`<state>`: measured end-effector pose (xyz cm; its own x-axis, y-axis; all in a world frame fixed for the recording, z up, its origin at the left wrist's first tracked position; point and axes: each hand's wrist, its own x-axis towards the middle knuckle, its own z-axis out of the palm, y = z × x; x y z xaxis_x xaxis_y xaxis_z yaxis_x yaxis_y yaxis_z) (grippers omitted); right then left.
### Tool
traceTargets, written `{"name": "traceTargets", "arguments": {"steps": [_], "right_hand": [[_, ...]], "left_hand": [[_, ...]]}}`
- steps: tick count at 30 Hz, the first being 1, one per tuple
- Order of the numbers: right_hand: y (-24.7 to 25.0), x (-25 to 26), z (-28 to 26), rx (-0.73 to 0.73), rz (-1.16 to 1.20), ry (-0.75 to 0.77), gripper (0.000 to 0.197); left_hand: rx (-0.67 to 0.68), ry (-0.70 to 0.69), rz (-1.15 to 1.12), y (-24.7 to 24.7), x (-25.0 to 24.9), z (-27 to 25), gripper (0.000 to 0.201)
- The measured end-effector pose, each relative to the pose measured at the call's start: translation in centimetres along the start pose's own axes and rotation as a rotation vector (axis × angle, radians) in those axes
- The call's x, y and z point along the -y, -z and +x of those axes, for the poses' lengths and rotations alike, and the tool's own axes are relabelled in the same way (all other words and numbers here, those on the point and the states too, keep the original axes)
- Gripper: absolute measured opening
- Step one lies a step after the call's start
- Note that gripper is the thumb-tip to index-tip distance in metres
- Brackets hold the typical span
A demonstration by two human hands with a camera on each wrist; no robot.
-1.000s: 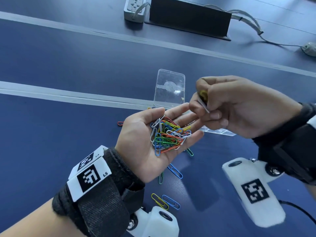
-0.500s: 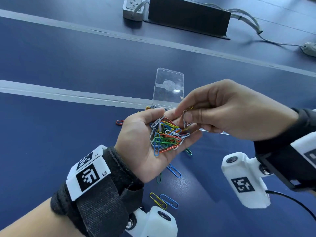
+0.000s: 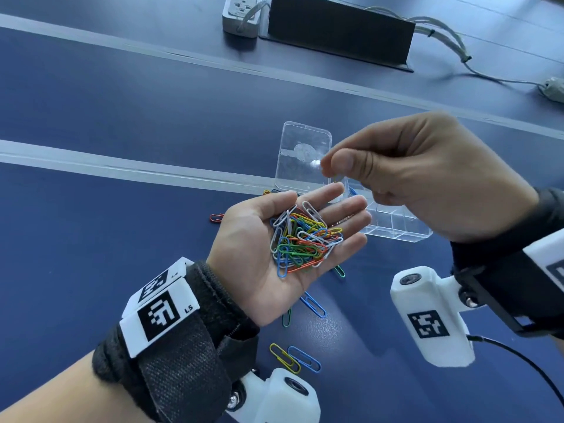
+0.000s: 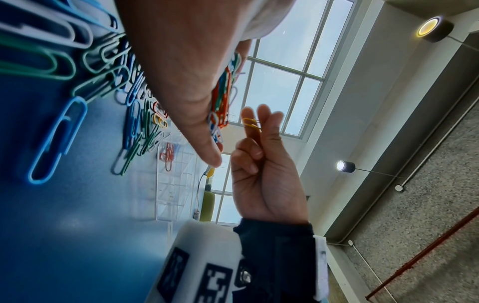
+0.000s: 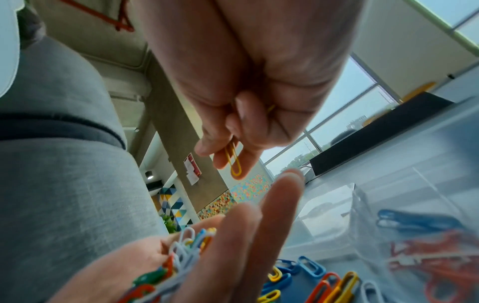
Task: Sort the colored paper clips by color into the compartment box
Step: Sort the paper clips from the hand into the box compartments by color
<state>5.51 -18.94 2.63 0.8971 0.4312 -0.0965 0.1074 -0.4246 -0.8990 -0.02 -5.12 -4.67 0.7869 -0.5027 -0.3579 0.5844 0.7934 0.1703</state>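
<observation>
My left hand (image 3: pixel 253 248) lies palm up and flat, with a mixed pile of colored paper clips (image 3: pixel 305 239) resting on it. Just above its fingertips, my right hand (image 3: pixel 331 166) pinches a yellow paper clip (image 5: pixel 234 162) between thumb and fingers; the left wrist view also shows this yellow clip (image 4: pixel 251 122). The clear compartment box (image 3: pixel 396 228) stands on the table behind and beneath my right hand, its lid (image 3: pixel 302 157) open. In the right wrist view the box (image 5: pixel 362 205) holds blue clips (image 5: pixel 414 221) and red clips (image 5: pixel 435 266) in separate compartments.
Loose clips lie on the blue table under my left hand: a blue one (image 3: pixel 312 304), a yellow one (image 3: pixel 284 358), another blue one (image 3: pixel 305 358) and a red one (image 3: pixel 216 217). A power strip (image 3: pixel 241 13), a black stand (image 3: pixel 338 29) and cables (image 3: pixel 457 53) sit at the far edge.
Half a second ago my right hand's fingertips were down in the pile on my left palm. Now the hand has lifted up and away, pinching a yellow clip. The left hand stayed put.
</observation>
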Motion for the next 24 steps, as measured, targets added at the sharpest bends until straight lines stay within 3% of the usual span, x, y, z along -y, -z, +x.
{"name": "traceTargets", "arguments": {"steps": [4, 6, 11, 14, 18, 24], "right_hand": [[0.3, -0.2, 0.0, 0.064, 0.221, -0.146, 0.017], [0.6, -0.5, -0.1, 0.102, 0.161, -0.212, 0.020], [0.6, -0.3, -1.1, 0.260, -0.446, -0.082, 0.010], [0.5, -0.1, -1.4, 0.283, -0.659, -0.013, 0.016], [0.2, 0.0, -1.3, 0.264, -0.743, 0.082, 0.009], [1.0, 0.5, -1.4, 0.274, -0.612, 0.073, 0.006]], "left_hand": [[-0.012, 0.003, 0.008, -0.1, 0.0, 0.0, 0.047], [-0.013, -0.010, 0.000, 0.0, -0.1, 0.0, 0.048], [0.018, -0.025, -0.024, 0.2, -0.3, -0.1, 0.054], [0.057, -0.037, -0.132, 0.1, -0.2, -0.1, 0.054], [0.073, -0.026, -0.145, 0.4, 0.0, 0.0, 0.055], [0.022, -0.030, -0.082, 0.4, 0.1, 0.3, 0.050]]}}
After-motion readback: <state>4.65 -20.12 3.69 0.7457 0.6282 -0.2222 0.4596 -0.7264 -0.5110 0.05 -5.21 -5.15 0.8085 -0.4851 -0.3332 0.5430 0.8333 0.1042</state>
